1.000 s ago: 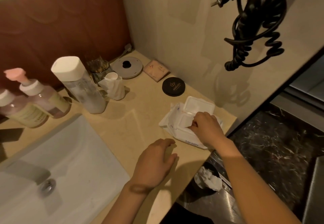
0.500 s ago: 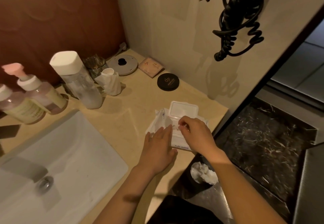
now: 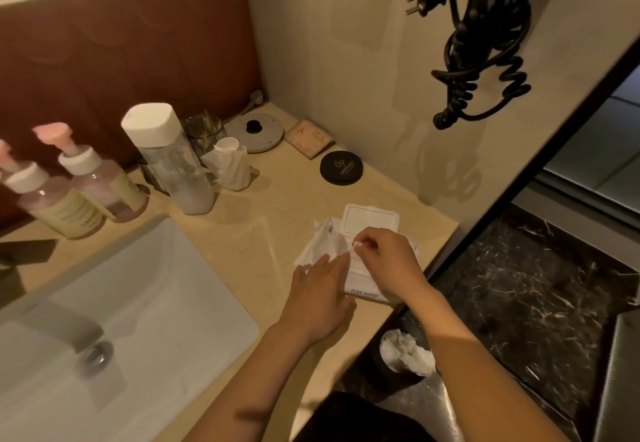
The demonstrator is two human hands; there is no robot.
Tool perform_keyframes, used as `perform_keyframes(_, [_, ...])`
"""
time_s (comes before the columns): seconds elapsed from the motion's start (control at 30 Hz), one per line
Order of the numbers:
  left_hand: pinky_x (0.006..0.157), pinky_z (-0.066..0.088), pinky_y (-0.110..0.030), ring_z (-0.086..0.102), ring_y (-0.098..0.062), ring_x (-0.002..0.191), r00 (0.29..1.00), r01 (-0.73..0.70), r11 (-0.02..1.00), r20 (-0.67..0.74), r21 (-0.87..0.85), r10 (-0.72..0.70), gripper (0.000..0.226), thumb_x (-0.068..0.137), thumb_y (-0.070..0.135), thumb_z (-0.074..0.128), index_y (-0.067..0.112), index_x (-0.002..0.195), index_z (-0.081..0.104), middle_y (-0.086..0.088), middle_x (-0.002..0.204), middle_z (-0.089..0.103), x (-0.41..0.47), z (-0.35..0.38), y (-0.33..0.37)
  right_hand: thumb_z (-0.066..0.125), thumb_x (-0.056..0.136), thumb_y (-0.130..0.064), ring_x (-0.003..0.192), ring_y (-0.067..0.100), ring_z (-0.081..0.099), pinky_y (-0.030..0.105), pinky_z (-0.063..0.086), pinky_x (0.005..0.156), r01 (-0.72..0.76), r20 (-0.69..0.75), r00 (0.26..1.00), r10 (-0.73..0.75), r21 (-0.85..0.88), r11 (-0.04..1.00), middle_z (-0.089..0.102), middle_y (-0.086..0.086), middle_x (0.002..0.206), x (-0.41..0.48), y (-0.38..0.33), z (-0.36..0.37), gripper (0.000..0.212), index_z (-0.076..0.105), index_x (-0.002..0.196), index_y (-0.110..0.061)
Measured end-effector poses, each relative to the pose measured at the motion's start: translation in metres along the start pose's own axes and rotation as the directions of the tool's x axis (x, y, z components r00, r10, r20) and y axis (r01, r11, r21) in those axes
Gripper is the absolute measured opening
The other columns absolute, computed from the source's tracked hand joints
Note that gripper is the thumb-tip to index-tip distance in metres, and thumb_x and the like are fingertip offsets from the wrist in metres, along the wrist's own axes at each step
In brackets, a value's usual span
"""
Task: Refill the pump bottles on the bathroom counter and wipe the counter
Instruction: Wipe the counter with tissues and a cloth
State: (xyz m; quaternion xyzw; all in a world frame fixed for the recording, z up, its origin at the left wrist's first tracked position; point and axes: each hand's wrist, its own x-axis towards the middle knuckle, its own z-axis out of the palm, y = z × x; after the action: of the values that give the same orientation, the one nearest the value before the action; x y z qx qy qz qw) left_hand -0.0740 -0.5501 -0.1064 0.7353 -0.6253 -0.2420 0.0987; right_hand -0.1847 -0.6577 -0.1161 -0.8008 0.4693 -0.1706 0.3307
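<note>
Pinching a soft white wipe (image 3: 354,247), right hand (image 3: 388,261); left hand (image 3: 320,294) flat on the crinkly pack (image 3: 367,223).

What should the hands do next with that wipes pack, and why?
Probably lift the right hand: it pinches a wipe at the open lid, while the left hand presses the pack down, so a pull should free it.

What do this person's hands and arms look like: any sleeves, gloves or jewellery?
The left hand and right hand are ungloved, and no ring, watch or bracelet shows. The left forearm and right forearm are uncovered to the frame's edge, with no sleeve in view. A dark garment shows at the bottom edge.
</note>
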Motion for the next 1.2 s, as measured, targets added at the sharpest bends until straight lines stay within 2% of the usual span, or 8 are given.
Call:
perform_keyframes(0.3, [0.109,0.015,-0.038,0.029,-0.017,0.133,0.996,0.004,0.998,-0.087,0.064,0.002,0.047,0.093,0.033,0.051,0.024,0.137,0.038,0.005,0.141,0.041,0.007,-0.006,-0.001,0.054,0.094,-0.018,0.08,0.009,0.055,0.023,0.042,0.068,0.141,-0.247,0.963,-0.106,0.13,0.981,0.058,-0.006,0.09,0.003,-0.004,0.006,0.007,0.06,0.092,-0.021])
perform_keyframes(0.43, [0.112,0.01,-0.041,0.022,-0.017,0.137,0.999,0.016,0.993,-0.049,0.113,-0.01,0.049,0.094,0.036,0.047,0.023,0.14,0.034,0.005,0.145,0.035,0.01,-0.002,-0.002,0.055,0.092,-0.02,0.078,0.009,0.055,0.028,0.045,0.069,0.052,-0.096,0.995,-0.041,0.119,0.991,0.058,-0.008,0.087,0.005,0.002,0.006,0.007,0.054,0.095,-0.026])
perform_keyframes(0.57, [0.114,0.005,-0.043,0.015,-0.016,0.141,1.0,0.017,0.992,-0.013,0.124,-0.016,0.057,0.095,0.036,0.047,0.031,0.147,0.023,0.005,0.151,0.027,0.01,-0.001,-0.003,0.065,0.081,-0.015,0.071,0.001,0.053,0.014,0.04,0.064,-0.027,0.038,0.999,0.023,0.112,0.993,0.055,-0.012,0.085,0.005,0.006,0.004,0.023,0.053,0.096,-0.028])
perform_keyframes(0.67, [0.115,-0.002,-0.047,0.005,-0.018,0.145,1.0,0.012,0.99,0.027,0.143,-0.016,0.06,0.095,0.038,0.047,0.034,0.148,0.019,0.003,0.156,0.018,0.009,0.003,-0.003,0.069,0.077,-0.011,0.058,0.0,0.047,0.008,0.036,0.054,-0.022,0.017,1.0,0.02,0.12,0.993,0.052,-0.011,0.07,0.006,0.006,0.003,0.022,0.053,0.082,-0.026])
perform_keyframes(0.87, [0.113,-0.007,-0.055,-0.003,-0.028,0.145,1.0,0.015,0.974,-0.004,0.227,-0.015,0.063,0.092,0.03,0.051,0.028,0.148,0.022,-0.003,0.154,0.015,0.012,0.012,-0.002,0.066,0.082,-0.017,0.06,0.005,0.041,0.02,0.032,0.054,0.08,-0.12,0.991,-0.063,0.139,0.987,0.044,-0.01,0.066,0.005,0.008,-0.002,0.027,0.043,0.071,-0.027])
perform_keyframes(1.0, [0.102,0.031,-0.063,0.051,-0.037,0.116,0.976,-0.015,0.943,-0.2,0.332,0.086,0.057,0.055,0.012,0.08,0.017,0.109,0.063,-0.01,0.107,0.058,0.023,0.018,0.001,0.066,0.081,-0.01,0.061,0.005,0.039,0.015,0.032,0.055,0.118,-0.129,0.987,-0.092,0.213,0.97,0.043,-0.009,0.07,0.004,0.01,-0.009,0.022,0.047,0.074,-0.018])
perform_keyframes(1.07, [0.091,0.046,-0.059,0.056,-0.031,0.094,0.939,-0.024,0.932,-0.312,0.361,0.144,0.046,0.046,0.009,0.083,0.018,0.088,0.065,-0.005,0.086,0.059,0.031,0.017,0.003,0.066,0.082,-0.008,0.06,0.004,0.039,0.013,0.033,0.056,0.118,-0.139,0.987,-0.086,0.242,0.963,0.043,-0.007,0.07,0.006,0.008,-0.016,0.02,0.048,0.076,-0.015])
perform_keyframes(1.2, [0.091,0.047,-0.056,0.06,-0.029,0.085,0.889,-0.055,0.943,-0.415,0.328,0.196,0.033,0.052,0.007,0.079,0.019,0.078,0.063,-0.001,0.083,0.06,0.044,0.006,0.01,0.067,0.082,-0.005,0.059,0.001,0.041,0.008,0.034,0.056,0.134,-0.216,0.974,-0.069,0.302,0.944,0.046,-0.004,0.07,0.012,0.003,-0.032,0.019,0.049,0.077,-0.011])
